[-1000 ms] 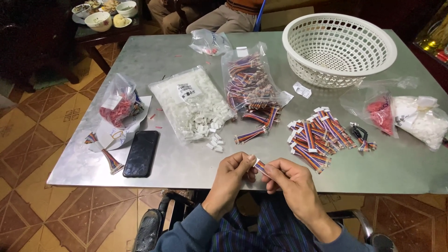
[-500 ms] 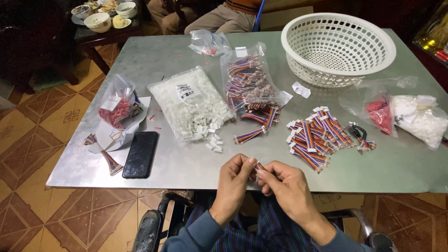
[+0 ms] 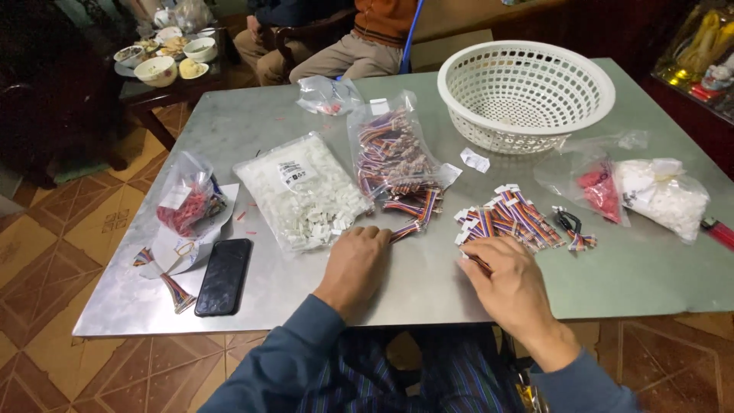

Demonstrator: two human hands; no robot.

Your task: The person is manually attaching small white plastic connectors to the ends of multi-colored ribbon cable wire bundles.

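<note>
1. Your left hand (image 3: 355,264) rests knuckles-up on the surface (image 3: 252,115), fingers curled, touching the loose white plastic pieces (image 3: 313,226) spilling from their clear bag (image 3: 298,187); I cannot tell whether it grips one.
2. Your right hand (image 3: 511,283) lies at the near edge of the pile of striped wire pieces (image 3: 508,216), fingertips pinching one wire.
3. A white basket (image 3: 527,92) stands behind the pile, a black phone (image 3: 224,275) far left.
</note>
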